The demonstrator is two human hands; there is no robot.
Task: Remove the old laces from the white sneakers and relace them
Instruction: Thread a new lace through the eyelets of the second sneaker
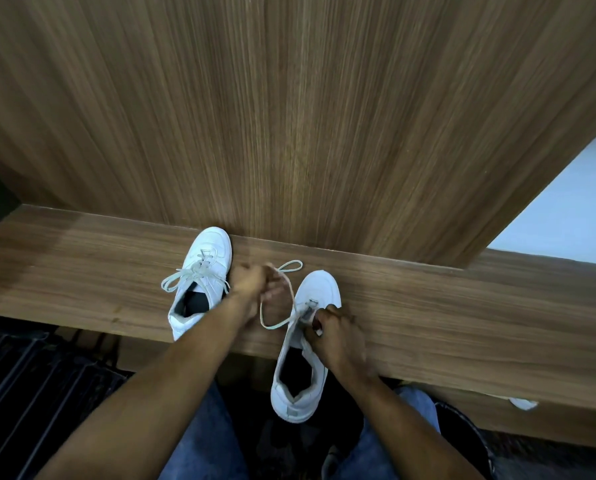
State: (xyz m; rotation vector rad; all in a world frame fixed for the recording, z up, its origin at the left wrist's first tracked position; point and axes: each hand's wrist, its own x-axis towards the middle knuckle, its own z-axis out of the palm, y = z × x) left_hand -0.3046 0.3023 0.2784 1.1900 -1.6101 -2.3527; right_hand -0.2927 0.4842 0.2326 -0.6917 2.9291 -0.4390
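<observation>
Meanwhile, at center-left on the wooden shelf (81,271), one laced sneaker (203,282) waits untouched; the left hand (251,282) pinches the loosened lace (279,299), while the right hand (334,337) grips the second sneaker (307,358), mostly unlaced; relacing remains.

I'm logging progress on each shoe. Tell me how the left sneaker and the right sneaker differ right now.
The left sneaker is laced, its loose ends spread to both sides; the right sneaker is mostly unlaced, with its lace trailing off in a long loop.

The left sneaker sits wholly on the ledge, untouched; the right sneaker's heel hangs past the edge, with the right hand at its eyelets and the left hand pulling the lace.

Both are white and point toward the wall.
</observation>
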